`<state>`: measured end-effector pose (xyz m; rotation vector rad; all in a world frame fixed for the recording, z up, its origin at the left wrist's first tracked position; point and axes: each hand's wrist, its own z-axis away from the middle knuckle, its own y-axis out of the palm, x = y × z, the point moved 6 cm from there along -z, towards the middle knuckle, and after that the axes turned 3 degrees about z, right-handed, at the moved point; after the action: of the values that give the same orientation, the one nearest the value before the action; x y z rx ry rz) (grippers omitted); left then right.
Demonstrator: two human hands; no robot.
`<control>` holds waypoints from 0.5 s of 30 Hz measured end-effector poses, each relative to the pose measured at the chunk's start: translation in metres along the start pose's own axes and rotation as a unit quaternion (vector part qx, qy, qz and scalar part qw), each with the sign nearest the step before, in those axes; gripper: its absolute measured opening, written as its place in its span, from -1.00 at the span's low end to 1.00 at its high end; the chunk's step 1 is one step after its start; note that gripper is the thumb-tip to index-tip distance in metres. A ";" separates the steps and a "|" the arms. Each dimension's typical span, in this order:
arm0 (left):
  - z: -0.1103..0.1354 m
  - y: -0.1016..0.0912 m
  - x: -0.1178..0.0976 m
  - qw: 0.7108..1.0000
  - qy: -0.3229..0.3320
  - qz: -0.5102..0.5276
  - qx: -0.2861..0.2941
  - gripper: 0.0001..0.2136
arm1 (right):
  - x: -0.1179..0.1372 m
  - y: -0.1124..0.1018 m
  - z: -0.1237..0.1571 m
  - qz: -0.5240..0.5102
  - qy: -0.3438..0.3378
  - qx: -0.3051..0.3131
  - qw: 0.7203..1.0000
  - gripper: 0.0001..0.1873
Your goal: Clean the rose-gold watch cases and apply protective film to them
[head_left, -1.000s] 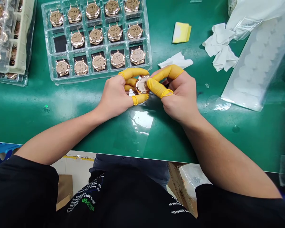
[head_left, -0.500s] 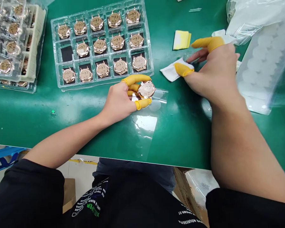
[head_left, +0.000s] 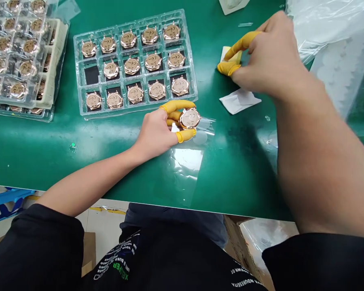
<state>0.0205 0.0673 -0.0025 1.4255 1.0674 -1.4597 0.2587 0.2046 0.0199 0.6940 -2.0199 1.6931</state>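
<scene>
My left hand [head_left: 159, 131], with yellow finger cots on it, holds a rose-gold watch case [head_left: 190, 119] by its rim, the round back bearing a CE mark turned up. Beneath that hand lies a clear film sheet [head_left: 186, 173] with a round film piece [head_left: 200, 138]. My right hand [head_left: 267, 60] reaches over a small yellow-and-white pad [head_left: 225, 51], its cotted thumb and forefinger closed at the pad's left side. Just below it, a folded white cloth [head_left: 241, 102] rests on the green table.
A clear tray [head_left: 136, 111] holds rows of watch cases; one compartment at left shows only its black pad [head_left: 92, 74]. Stacked trays of watch cases [head_left: 28, 68] stand at far left. Plastic bags [head_left: 330, 20] and a sheet of round films [head_left: 336, 68] lie at right.
My right hand has let go of the white cloth and moved up and left to the yellow-and-white pad. My left hand still holds the watch case, and the view has shifted slightly.
</scene>
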 end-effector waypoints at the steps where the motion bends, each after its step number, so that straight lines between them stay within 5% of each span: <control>1: 0.000 0.000 0.001 1.000 0.000 0.000 0.000 -0.47 | 0.005 -0.001 0.002 0.046 0.009 0.012 0.999 -0.75; 4: 0.000 0.000 0.003 1.000 0.001 0.004 0.005 -0.46 | 0.015 -0.004 0.003 0.154 0.071 0.059 0.984 -0.73; 7: 0.000 0.000 0.003 1.000 0.004 0.015 0.011 -0.44 | 0.015 -0.006 -0.004 0.122 0.144 0.042 0.981 -0.48; 11: 0.001 0.000 0.003 1.000 0.001 0.009 0.007 -0.45 | 0.007 -0.008 0.009 -0.069 0.144 -0.079 0.984 -0.60; 15: 0.001 0.000 0.002 1.000 0.005 0.011 0.000 -0.48 | 0.007 -0.002 0.072 -0.366 0.104 -0.127 0.916 -0.60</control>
<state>0.0202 0.0663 -0.0046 1.4412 1.0550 -1.4377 0.2545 0.1325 0.0134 0.9691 -1.5090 0.9961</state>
